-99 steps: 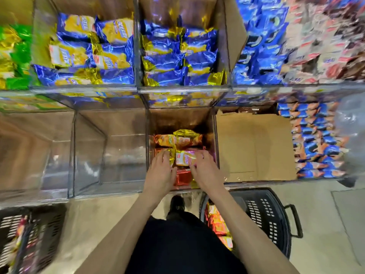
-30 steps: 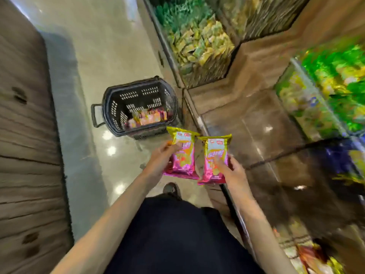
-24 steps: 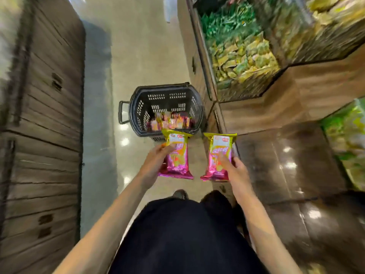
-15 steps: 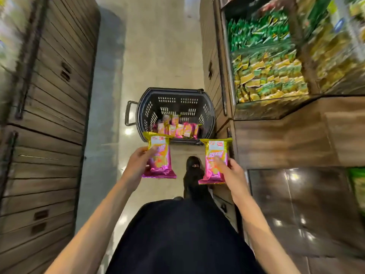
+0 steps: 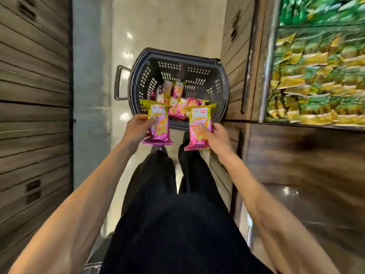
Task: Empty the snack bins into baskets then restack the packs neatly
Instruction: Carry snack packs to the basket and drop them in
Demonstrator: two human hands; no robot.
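A black plastic basket [image 5: 221, 84] stands on the floor ahead of my feet, with several pink and yellow snack packs [image 5: 177, 103] lying in it. My left hand [image 5: 136, 127] grips one pink and yellow snack pack [image 5: 159, 127] by its side, held upright just short of the basket's near rim. My right hand [image 5: 215, 135] grips a second pack of the same kind [image 5: 198, 129] beside it. The two packs are a hand's width apart and level with each other.
The aisle is narrow: a wooden slatted wall [image 5: 33, 95] on the left, a wooden counter front [image 5: 235, 56] close on the right. A clear bin of green and yellow packs [image 5: 316, 76] sits high on the right. Glossy floor [image 5: 162, 26] stretches beyond the basket.
I took two packs out of the bin and turned left towards the basket. Over the last second the basket has come closer and centred, and both packs now reach its near rim.
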